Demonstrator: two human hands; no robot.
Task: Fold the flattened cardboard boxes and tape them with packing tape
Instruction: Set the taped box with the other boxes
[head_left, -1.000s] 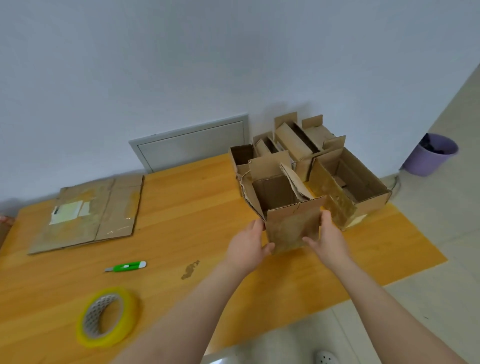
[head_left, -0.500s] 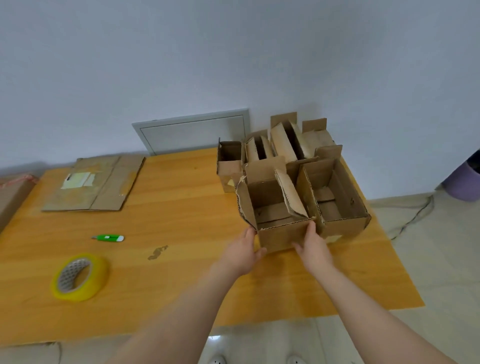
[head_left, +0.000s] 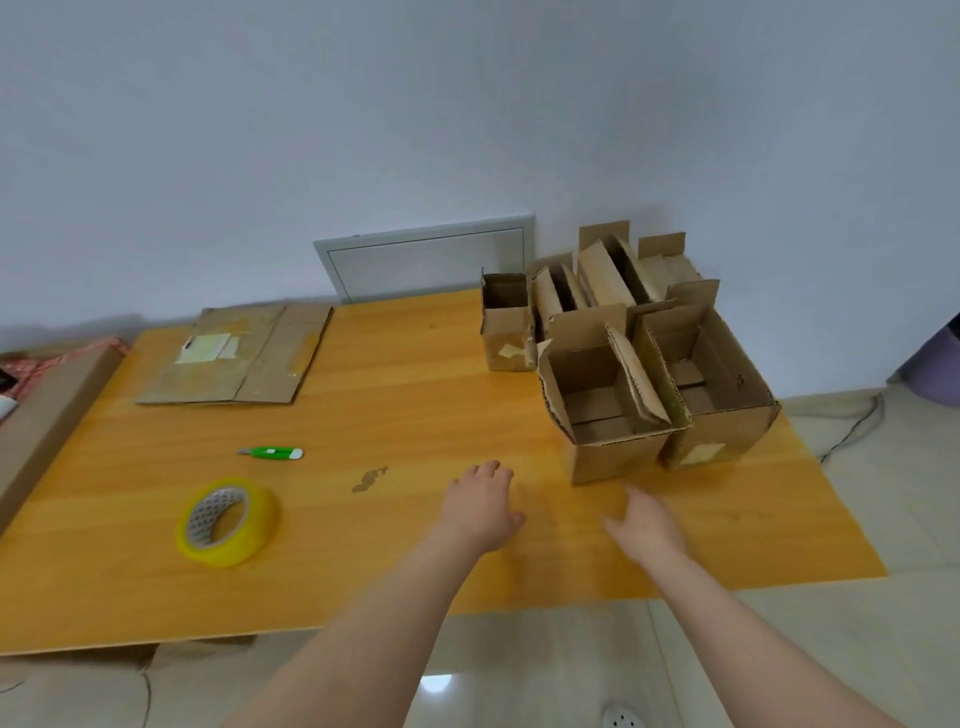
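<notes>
Brown flattened cardboard (head_left: 244, 358) is lying at the far left of the wooden table (head_left: 415, 405). Nearer to you, a green cutter (head_left: 272, 453) is lying flat, and the yellow tape roll (head_left: 227, 521) is lying just in front of it, hole facing up. Your left hand (head_left: 480, 506) is hovering over the middle of the table, fingers loosely spread, holding nothing. Your right hand (head_left: 647, 527), a little blurred, is also wide and empty, near the nearest folded box (head_left: 615, 457) but not touching it. This box is standing with flaps open, touching a second open box (head_left: 727, 436) on its right. More folded boxes (head_left: 602, 275) are standing behind, by the far wall.
</notes>
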